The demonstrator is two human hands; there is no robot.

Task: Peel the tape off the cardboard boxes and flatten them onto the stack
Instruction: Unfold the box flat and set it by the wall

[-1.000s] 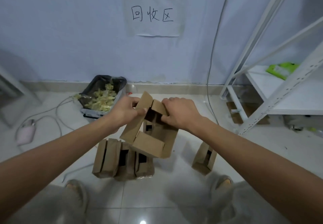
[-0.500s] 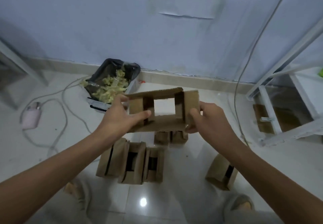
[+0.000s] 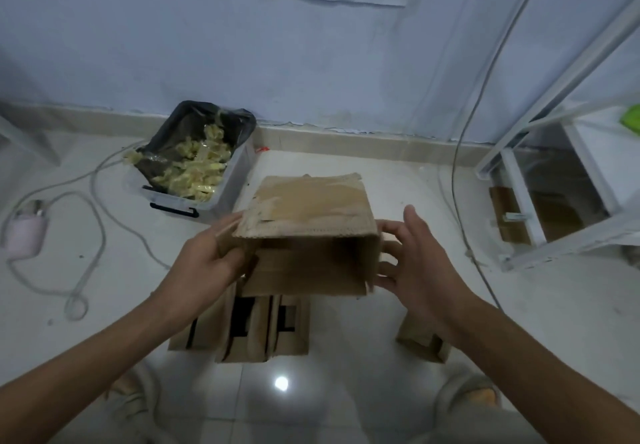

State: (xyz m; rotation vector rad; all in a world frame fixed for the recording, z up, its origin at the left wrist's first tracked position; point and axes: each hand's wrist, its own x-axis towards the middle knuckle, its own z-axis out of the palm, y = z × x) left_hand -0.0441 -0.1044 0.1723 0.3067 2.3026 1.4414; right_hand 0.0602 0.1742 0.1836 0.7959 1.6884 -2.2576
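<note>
Fingers (image 3: 225, 232) of the left hand (image 3: 204, 267) are curling round the left edge of the cardboard box (image 3: 308, 235), thumb side hidden behind the wall; fingers of the right hand (image 3: 415, 263) are lying nearly straight and spread, tips touching the box's right wall, not gripping it. Box is hanging between both hands above the floor, open end facing the camera, top face scuffed where tape seems to have come away. Likely reason for the two-sided hold: pressing inward from both walls to collapse the tube flat. Directly below, touching the floor, the stack of boxes (image 3: 242, 332) is standing on edge, so the drop looks short. One more box (image 3: 420, 343) is sitting apart, right. Bin (image 3: 221, 197) of crumpled tape is standing beyond the left hand.
</note>
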